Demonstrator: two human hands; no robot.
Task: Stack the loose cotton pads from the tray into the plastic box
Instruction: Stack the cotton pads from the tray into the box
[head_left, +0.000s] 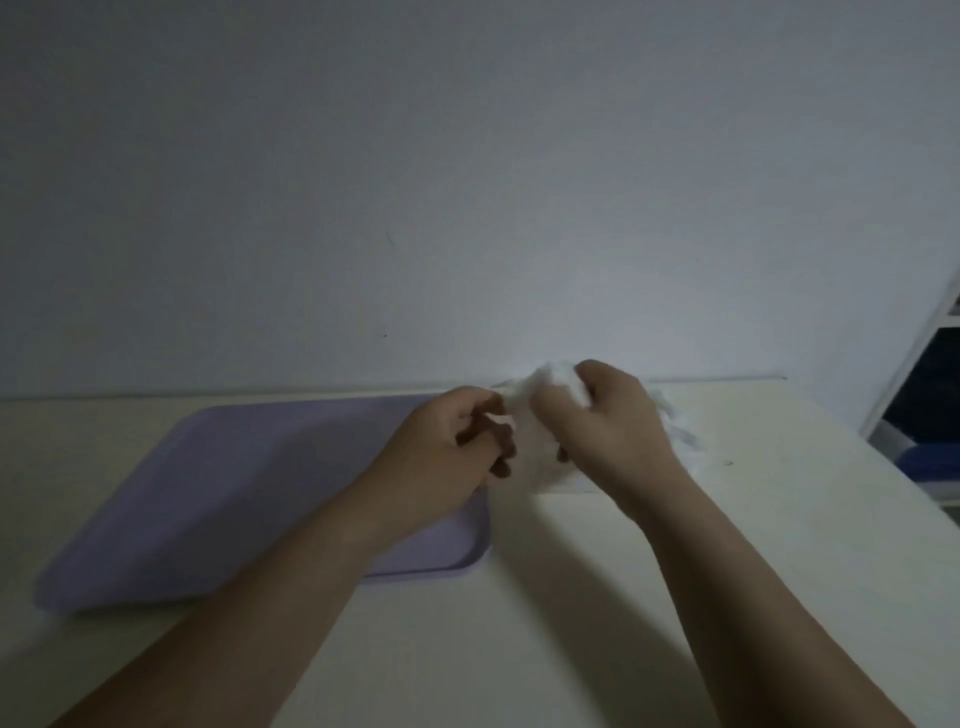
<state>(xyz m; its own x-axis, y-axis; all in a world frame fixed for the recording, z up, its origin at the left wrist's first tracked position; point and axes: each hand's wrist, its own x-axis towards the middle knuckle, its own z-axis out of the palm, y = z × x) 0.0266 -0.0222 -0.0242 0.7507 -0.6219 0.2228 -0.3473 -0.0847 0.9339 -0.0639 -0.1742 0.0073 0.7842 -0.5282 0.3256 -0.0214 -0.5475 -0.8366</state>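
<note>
The 2 hands meet above a matte cream table (519, 623). The right hand (608, 421) has its fingers curled tight round a soft, fluffy white wad of cotton pads (553, 382), which bulges above its knuckles and spreads down between both hands. The left hand (447, 447) is curled too, its fingertips (501, 434) pinching a thin white edge of the same wad. Just beyond and below the right fingers lies a pale, translucent, blurred shape, perhaps the plastic box (675, 431); its outline cannot be told. Under the left wrist sits a flat lilac tray (208, 493), smooth, with rounded corners and a low rim.
</note>
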